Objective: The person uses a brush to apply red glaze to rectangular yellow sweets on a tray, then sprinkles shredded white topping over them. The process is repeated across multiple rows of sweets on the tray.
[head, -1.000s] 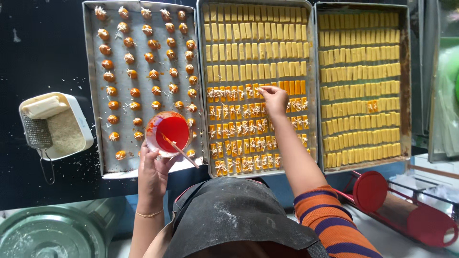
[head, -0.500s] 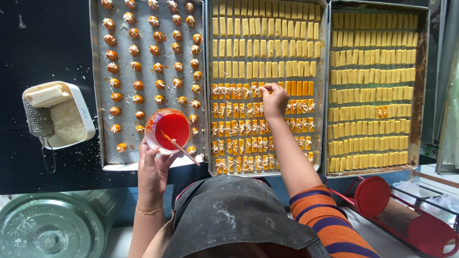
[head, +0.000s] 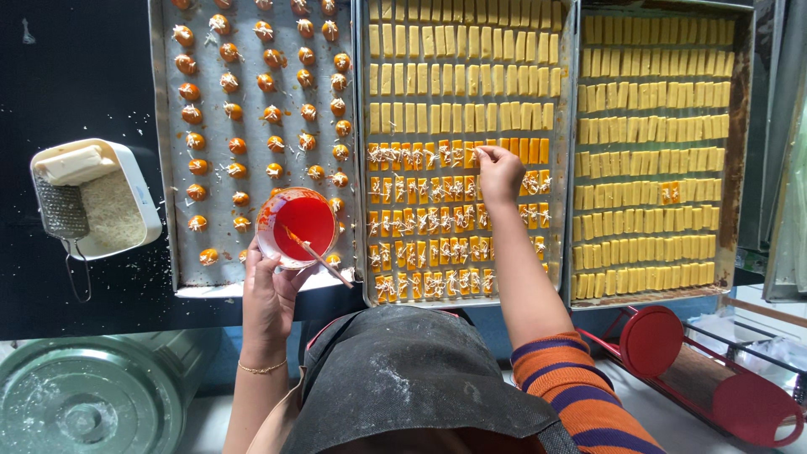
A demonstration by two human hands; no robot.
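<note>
From my feed I look down on a dark, near-black desk (head: pixel 76 84) that fills the far left of the view, dusted with pale specks. At the near left stands a round grey-green metal lid (head: pixel 80 403) on a big bin. At the near right a red roller-like tool (head: pixel 710 378) lies on a pale surface. Along the right edge run upright metal frame bars (head: pixel 777 143) with something translucent and greenish beside them. The light is even and bright, with soft shadows.
</note>
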